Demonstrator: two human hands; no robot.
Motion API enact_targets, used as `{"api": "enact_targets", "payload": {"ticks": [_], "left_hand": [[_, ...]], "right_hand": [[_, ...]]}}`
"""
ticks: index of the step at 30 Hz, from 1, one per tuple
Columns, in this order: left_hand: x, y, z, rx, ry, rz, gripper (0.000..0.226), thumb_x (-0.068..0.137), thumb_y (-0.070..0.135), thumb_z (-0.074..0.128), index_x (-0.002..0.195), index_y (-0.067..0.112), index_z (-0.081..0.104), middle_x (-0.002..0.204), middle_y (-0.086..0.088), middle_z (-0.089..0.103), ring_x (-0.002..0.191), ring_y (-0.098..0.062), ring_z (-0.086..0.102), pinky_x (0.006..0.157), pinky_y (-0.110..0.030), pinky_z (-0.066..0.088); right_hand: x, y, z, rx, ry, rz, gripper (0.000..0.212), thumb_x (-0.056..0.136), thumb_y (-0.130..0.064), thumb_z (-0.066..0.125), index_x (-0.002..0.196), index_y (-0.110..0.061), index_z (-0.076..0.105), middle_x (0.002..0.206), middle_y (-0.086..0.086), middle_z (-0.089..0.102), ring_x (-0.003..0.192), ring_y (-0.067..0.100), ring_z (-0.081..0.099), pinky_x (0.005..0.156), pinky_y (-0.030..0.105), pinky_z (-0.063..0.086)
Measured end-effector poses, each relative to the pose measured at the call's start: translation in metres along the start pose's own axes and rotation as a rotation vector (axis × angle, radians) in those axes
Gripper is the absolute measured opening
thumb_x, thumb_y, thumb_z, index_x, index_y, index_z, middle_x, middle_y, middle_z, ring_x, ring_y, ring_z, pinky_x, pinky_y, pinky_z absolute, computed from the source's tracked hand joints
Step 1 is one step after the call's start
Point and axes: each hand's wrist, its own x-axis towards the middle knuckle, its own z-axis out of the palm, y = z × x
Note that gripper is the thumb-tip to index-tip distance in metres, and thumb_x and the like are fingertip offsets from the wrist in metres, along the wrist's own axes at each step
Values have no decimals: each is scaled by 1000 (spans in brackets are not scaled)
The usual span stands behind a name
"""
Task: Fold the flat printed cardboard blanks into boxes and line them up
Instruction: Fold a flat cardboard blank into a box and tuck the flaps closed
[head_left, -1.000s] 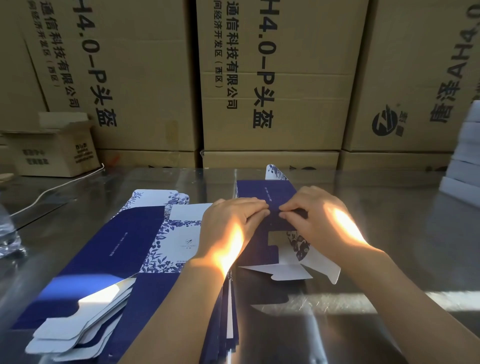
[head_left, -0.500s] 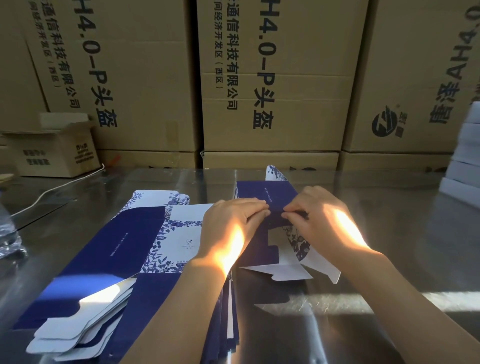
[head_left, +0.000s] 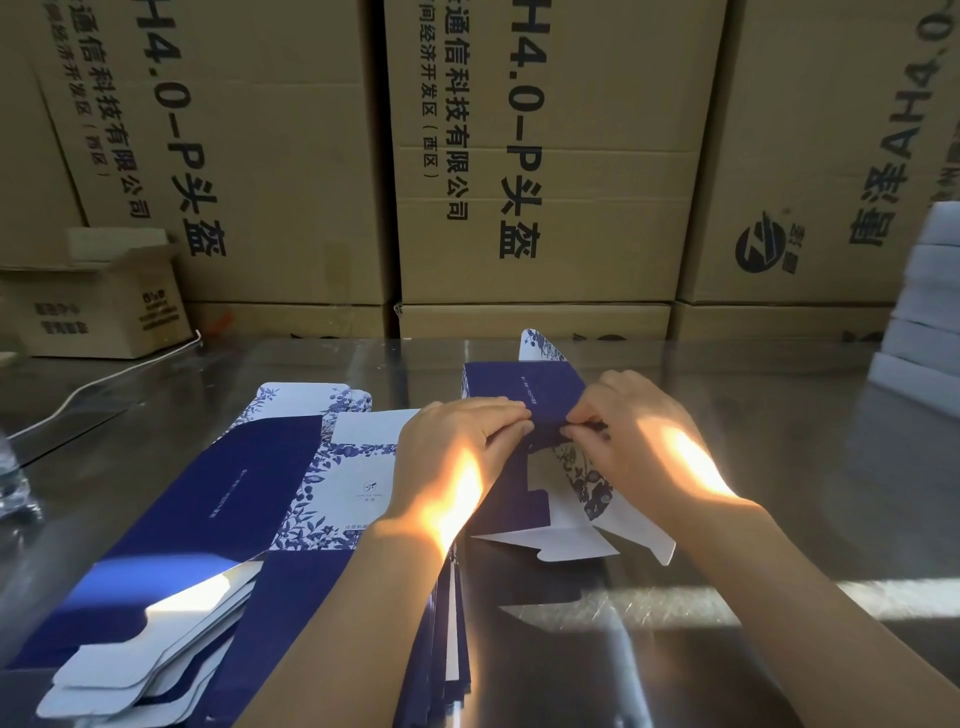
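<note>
The half-opened box (head_left: 524, 387) is standing on the metal table (head_left: 779, 467), just to the right of the pile of flat blanks (head_left: 249, 493). The left hand (head_left: 457, 441) is gripping its blue panel with bent fingers. The right hand (head_left: 634, 431) is pinching the same edge between thumb and fingertips, and the two hands are almost touching. I think a crease is being pressed here. To do it well, the fingers should be running exactly along the printed fold line, with equal pressure from both sides, while the white bottom flaps (head_left: 561, 545) are left free and not crushed.
</note>
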Motion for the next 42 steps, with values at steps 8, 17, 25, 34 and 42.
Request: {"api": "enact_targets", "payload": {"ticks": [8,17,25,34,42], "left_hand": [[0,-2,-1,5,-9,3,10,79,18,75,88,15,78,94,1,74,94,-15,69,79,-42,55],[0,-3,0,-14,6,-16,10,78,17,76,87,15,78,93,2,74,93,-12,69,83,-40,55],[0,-3,0,-9,16,-8,11,77,18,76,87,15,78,91,2,74,92,-12,69,82,-41,56],[1,-2,-1,-32,30,-38,11,77,16,77,88,15,78,92,3,74,92,-9,68,87,-33,54],[5,-16,-18,-177,-15,-197,15,70,13,81,78,25,77,81,32,61,80,15,61,71,-4,46]], "right_hand": [[-1,-1,0,-15,32,-36,20,61,-3,86,67,-8,67,66,2,63,63,25,60,47,28,42],[-2,10,-4,71,-4,95,7,74,-10,78,74,-10,72,73,0,61,69,21,57,58,29,43],[-1,7,-10,39,-23,43,9,73,-7,78,73,-10,70,69,0,62,66,22,58,54,29,43],[-2,8,-13,74,-44,71,5,82,-6,70,83,-8,75,80,5,68,76,23,61,65,28,44],[-1,14,-14,141,-73,104,8,81,-6,71,86,-11,76,85,-2,68,76,15,61,67,21,41]]}}
